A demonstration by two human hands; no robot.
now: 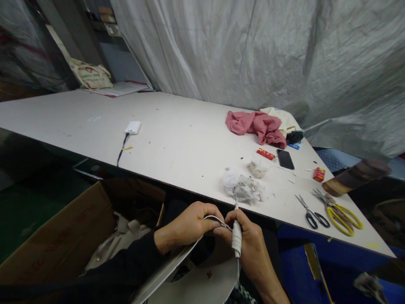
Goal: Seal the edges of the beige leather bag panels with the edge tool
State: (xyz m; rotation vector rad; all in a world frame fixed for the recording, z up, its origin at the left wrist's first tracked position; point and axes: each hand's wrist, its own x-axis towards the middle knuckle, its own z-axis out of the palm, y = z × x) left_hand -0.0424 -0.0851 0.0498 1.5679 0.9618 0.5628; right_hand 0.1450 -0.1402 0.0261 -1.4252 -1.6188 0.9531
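Much of the work sits low in the frame and is partly covered: the person's left hand (189, 227) is a closed fist whose fingertips are tucked out of sight, its thumb pinching a thin white strand (216, 219) that arcs over to the right hand (251, 247). The right hand's fingers are wrapped round a white pen-shaped tool (236, 239), held upright with its tip at twelve o'clock; what the tip touches is hard to make out, and its cord drops out of view at six o'clock. A pale sheet (177, 265) passes under the fist and is cut off by the lower edge. Both hands hover just off the near rim of the white table (177, 139). On the table lie two wads of white fluff (243, 186) at twelve o'clock from the hands, two pairs of scissors, one black-handled (312, 214) and one yellow-handled (341, 214), at three o'clock, one black phone (285, 159), one red lighter (265, 154), one small red box (319, 174) and one pink cloth (257, 126) at one o'clock. A cardboard box (60, 240) stands at nine o'clock, its contents unclear.
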